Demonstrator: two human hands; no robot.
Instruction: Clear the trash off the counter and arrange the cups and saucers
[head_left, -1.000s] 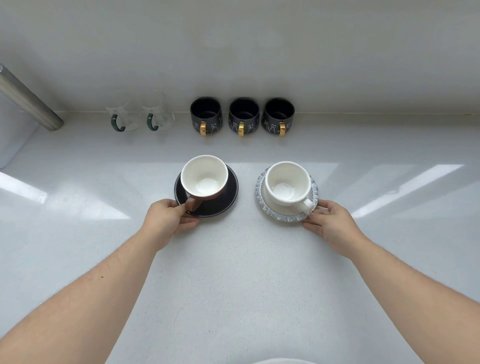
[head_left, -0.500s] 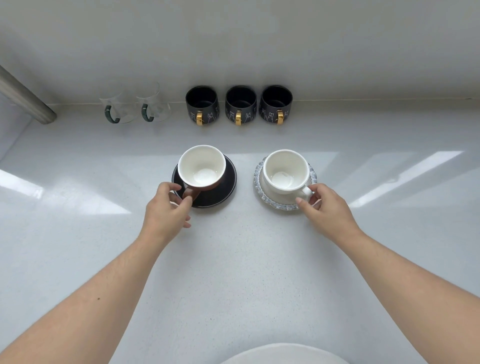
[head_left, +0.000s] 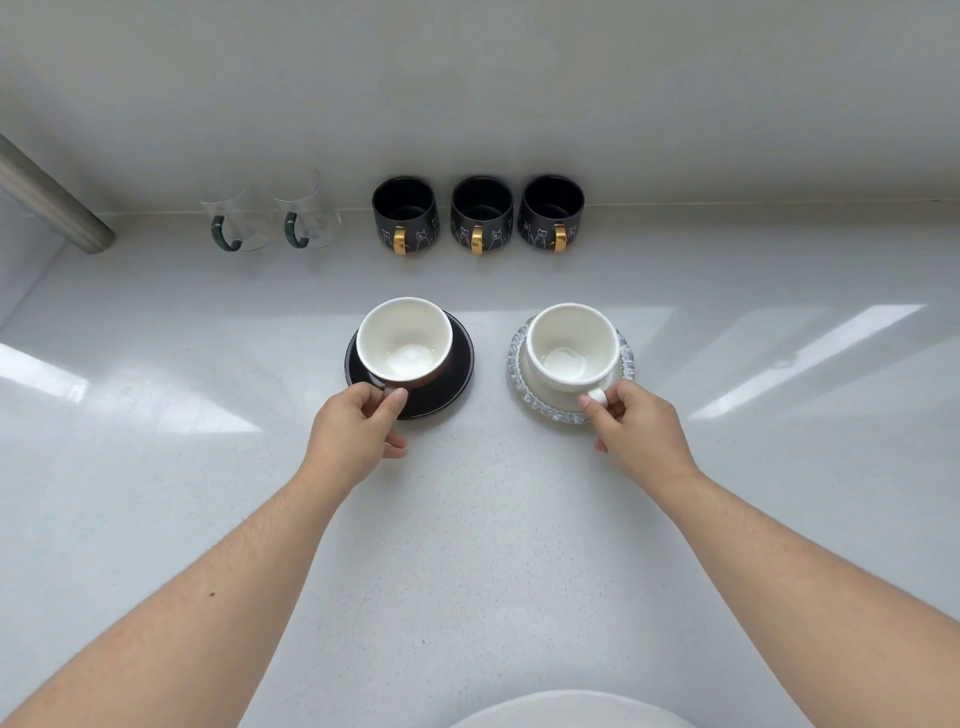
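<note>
A brown cup with a white inside (head_left: 404, 340) stands on a black saucer (head_left: 457, 364) at the middle of the white counter. My left hand (head_left: 356, 431) pinches its handle at the near side. To the right, a white cup (head_left: 571, 345) sits on a white saucer with a blue ruffled rim (head_left: 519, 374). My right hand (head_left: 636, 431) grips that cup's handle between thumb and fingers. Both cups are upright and empty.
Along the back wall stand three black mugs with gold handles (head_left: 480, 215) and two clear glass cups with green handles (head_left: 270, 218). A metal tube (head_left: 52, 202) slants in at the far left. A white rounded edge (head_left: 571, 712) shows at the bottom.
Both hands moved from the saucers' near edges up to the cup handles and closed on them. The view shifted slightly.
</note>
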